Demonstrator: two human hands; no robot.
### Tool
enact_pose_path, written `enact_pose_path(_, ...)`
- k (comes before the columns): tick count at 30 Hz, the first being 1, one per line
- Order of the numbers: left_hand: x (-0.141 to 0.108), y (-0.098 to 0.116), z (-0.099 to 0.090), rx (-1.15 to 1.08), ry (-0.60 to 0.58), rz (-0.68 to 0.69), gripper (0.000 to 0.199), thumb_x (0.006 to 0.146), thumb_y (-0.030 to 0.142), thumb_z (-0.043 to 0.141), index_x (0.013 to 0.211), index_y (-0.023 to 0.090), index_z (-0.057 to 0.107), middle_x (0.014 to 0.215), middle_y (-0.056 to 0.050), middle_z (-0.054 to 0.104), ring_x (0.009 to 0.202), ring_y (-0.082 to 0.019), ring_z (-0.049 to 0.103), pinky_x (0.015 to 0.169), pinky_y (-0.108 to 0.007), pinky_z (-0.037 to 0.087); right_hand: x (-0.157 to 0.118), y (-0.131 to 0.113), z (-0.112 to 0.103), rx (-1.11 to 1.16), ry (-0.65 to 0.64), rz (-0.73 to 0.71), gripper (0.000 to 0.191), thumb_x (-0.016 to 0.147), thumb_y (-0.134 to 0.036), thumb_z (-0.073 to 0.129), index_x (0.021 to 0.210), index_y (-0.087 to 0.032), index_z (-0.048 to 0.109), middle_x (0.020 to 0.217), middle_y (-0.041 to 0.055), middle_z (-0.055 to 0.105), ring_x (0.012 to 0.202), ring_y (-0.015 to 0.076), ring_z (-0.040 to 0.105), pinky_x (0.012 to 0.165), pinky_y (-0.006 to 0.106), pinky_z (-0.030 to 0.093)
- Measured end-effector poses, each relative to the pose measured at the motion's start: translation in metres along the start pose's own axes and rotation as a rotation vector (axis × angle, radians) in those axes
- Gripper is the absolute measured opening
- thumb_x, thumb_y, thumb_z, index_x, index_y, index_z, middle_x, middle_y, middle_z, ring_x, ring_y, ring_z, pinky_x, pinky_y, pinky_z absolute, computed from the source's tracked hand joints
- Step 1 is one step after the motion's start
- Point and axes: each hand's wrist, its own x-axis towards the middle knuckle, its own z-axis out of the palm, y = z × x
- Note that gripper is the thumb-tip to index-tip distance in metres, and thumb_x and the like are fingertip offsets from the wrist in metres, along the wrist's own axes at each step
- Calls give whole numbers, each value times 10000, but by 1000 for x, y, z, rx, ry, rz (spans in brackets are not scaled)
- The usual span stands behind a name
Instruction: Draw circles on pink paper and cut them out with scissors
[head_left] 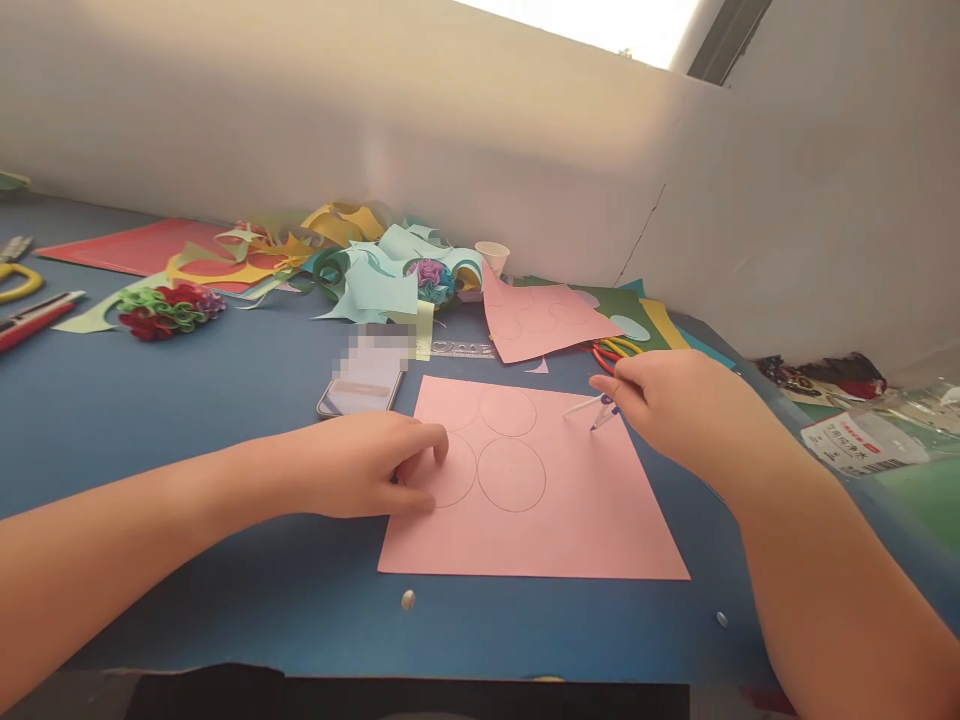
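A pink sheet of paper [592, 520] lies flat on the blue table, with several pencil-drawn circles on its left half. My left hand [382, 465] rests on the sheet's left edge, thumb and bent index finger apart, with nothing held between them. Over the upper right part of the sheet, my right hand [667, 405] pinches the top of a drawing compass [604, 404] in white and blue. The compass legs are spread and point down to the left; whether the tips touch the paper I cannot tell.
A phone [364, 375] lies behind my left hand. A second pink sheet [551, 315], a clear ruler [461, 349], paper scraps [382, 270] and a paper cup [492, 257] are farther back. Paper flowers [169, 310] and a red cutter [37, 320] lie left. A plastic package [862, 443] is right.
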Motion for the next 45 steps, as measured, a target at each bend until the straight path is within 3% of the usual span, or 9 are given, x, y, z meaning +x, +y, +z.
enact_pose_path(6,-2,1,0,8,6,2,155,895,355,646,843,259,536,826,6,662,662,-165,530,528,-293,344,5,-18,9,-11,31,-91,636,1075,-484,536,556,-232,270,520,24,450,471,172,340,453,350,236)
enact_pose_path(13,-2,-1,0,-7,9,16,165,883,342,643,829,257,513,805,-1,651,652,-171,531,525,-307,327,24,-15,23,173,103,-106,645,1090,-489,503,558,-230,246,509,2,335,494,168,297,495,369,235)
enact_pose_path(18,0,-2,1,-5,20,16,165,886,339,642,829,257,511,807,-3,652,651,-172,526,527,-308,328,22,-14,26,149,125,-72,609,1046,-412,577,551,-235,271,513,4,378,508,174,331,492,369,239)
enact_pose_path(22,-2,2,-1,1,12,0,164,903,359,641,837,256,531,838,-2,669,670,-168,534,538,-297,344,17,-8,21,143,45,-38,579,1035,-351,580,561,-235,267,506,-8,357,501,167,308,500,371,208)
enact_pose_path(31,-3,3,-2,20,1,-7,187,918,368,638,828,253,522,843,12,662,676,-162,524,546,-293,355,12,14,7,52,-70,22,618,1051,-500,605,547,-245,354,522,4,442,501,182,391,510,380,236)
enact_pose_path(38,-4,9,-4,36,-8,-32,185,917,344,637,818,244,518,846,9,658,673,-151,516,556,-273,351,28,25,22,58,78,-18,481,1046,-417,623,646,-251,413,636,20,544,594,197,483,518,350,296)
enact_pose_path(45,-3,8,-3,38,-6,-28,183,907,336,635,808,247,509,827,12,651,682,-157,528,546,-277,343,34,16,33,210,146,-149,298,1043,-295,551,752,-242,511,776,52,615,678,212,519,579,350,354)
